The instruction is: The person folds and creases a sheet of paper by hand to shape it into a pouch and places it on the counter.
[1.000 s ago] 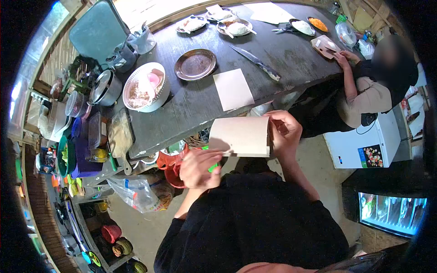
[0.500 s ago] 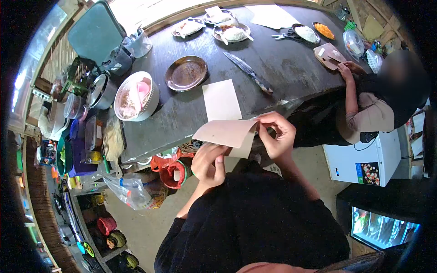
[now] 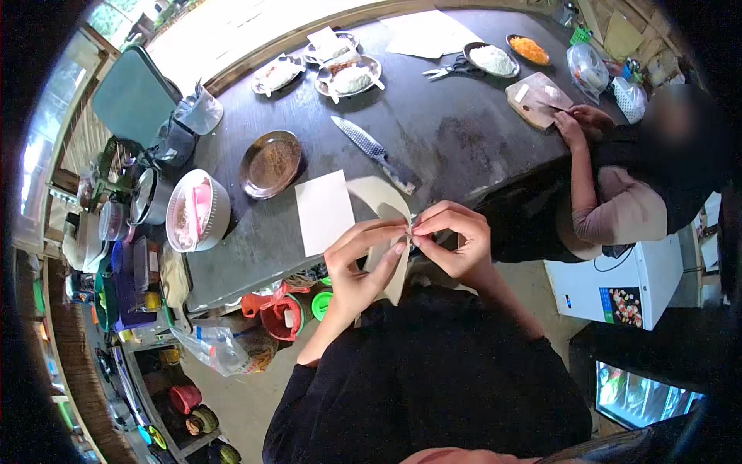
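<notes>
Between my hands, just off the table's near edge, a thin cream paper sheet (image 3: pixel 380 195) is bent and turned nearly edge-on. My left hand (image 3: pixel 362 261) pinches it, thumb against fingers. From the other side my right hand (image 3: pixel 456 238) grips the same paper, and the fingertips of both hands almost meet. Another pale paper sheet (image 3: pixel 325 210) lies flat on the table beside my left hand. Beyond it are a large knife (image 3: pixel 374 153) with a dimpled blade and an empty brown metal plate (image 3: pixel 270 164).
A white basket (image 3: pixel 218 220) holding a pink scoop stands on the left of the dark table (image 3: pixel 433 116). Several plates of white food, scissors (image 3: pixel 456 71) and a plate of orange shreds (image 3: pixel 529 49) are farther back. At right, a person's hands (image 3: pixel 578 127) work over a wooden board (image 3: pixel 533 99).
The paper has turned from lying broad and folded over to nearly edge-on. My hands have come together on it. The view has shifted, moving the table things left.
</notes>
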A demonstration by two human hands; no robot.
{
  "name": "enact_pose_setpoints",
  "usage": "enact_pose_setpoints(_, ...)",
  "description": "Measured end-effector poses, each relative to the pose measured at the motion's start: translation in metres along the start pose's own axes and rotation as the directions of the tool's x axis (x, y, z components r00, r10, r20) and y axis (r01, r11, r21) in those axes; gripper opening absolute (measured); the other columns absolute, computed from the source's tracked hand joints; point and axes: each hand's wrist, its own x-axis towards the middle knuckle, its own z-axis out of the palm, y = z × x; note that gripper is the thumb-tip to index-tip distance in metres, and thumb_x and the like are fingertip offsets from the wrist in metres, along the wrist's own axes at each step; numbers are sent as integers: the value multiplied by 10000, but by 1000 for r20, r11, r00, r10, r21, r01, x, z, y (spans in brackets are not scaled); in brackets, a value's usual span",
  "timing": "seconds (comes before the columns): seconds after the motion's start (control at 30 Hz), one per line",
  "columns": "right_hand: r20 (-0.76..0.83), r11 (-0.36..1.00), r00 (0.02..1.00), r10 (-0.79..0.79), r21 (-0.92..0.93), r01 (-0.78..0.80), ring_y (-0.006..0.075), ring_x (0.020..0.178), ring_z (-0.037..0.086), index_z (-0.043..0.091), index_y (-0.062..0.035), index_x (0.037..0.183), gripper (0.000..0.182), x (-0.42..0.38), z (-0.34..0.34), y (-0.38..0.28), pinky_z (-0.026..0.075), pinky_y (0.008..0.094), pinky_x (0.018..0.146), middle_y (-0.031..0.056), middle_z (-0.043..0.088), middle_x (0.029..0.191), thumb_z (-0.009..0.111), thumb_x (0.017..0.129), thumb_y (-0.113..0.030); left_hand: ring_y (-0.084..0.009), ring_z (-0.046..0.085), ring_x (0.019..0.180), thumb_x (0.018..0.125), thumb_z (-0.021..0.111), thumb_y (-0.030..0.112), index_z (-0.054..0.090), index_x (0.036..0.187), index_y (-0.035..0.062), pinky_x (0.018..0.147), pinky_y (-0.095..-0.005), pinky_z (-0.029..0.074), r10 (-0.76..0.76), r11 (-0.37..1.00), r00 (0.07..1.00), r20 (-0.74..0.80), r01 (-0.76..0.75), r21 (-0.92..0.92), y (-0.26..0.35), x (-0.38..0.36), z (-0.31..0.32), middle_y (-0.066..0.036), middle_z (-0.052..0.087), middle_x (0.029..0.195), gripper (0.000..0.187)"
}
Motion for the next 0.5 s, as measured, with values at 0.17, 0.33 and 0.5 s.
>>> enact_pose_setpoints(0.17, 102, 997, 994, 26, 76, -34, 183, 762, 645, 655, 8, 818, 137, 10, -10, 8, 492, 268, 684, 110, 653, 813, 687, 708, 81, -230, 661, 884, 724, 703, -34, 685, 921, -12, 781, -303, 507, -39, 999, 998, -58, 39, -6, -2, 5, 14, -146, 683, 957, 198)
enact_pose_setpoints(0.33, 136, 994, 991, -7, 113, -8, 179, 760, 646, 654, 7, 828, 145, 21, -10, 14, 496, 271, 684, 104, 653, 817, 681, 714, 92, -218, 664, 862, 701, 712, -58, 685, 890, -8, 759, -290, 509, -32, 999, 989, -144, 36, 24, -5, 5, 16, -140, 690, 915, 197)
enact_pose_setpoints(0.5, 138, 988, 988, -75, 147, 55, 183, 761, 646, 650, 4, 835, 169, 29, -8, 19, 501, 278, 688, 105, 653, 824, 678, 702, 105, -221, 671, 820, 695, 717, -67, 676, 862, -16, 719, -283, 518, 64, 991, 974, -216, -37, 126, -6, 4, 17, -143, 690, 898, 179)
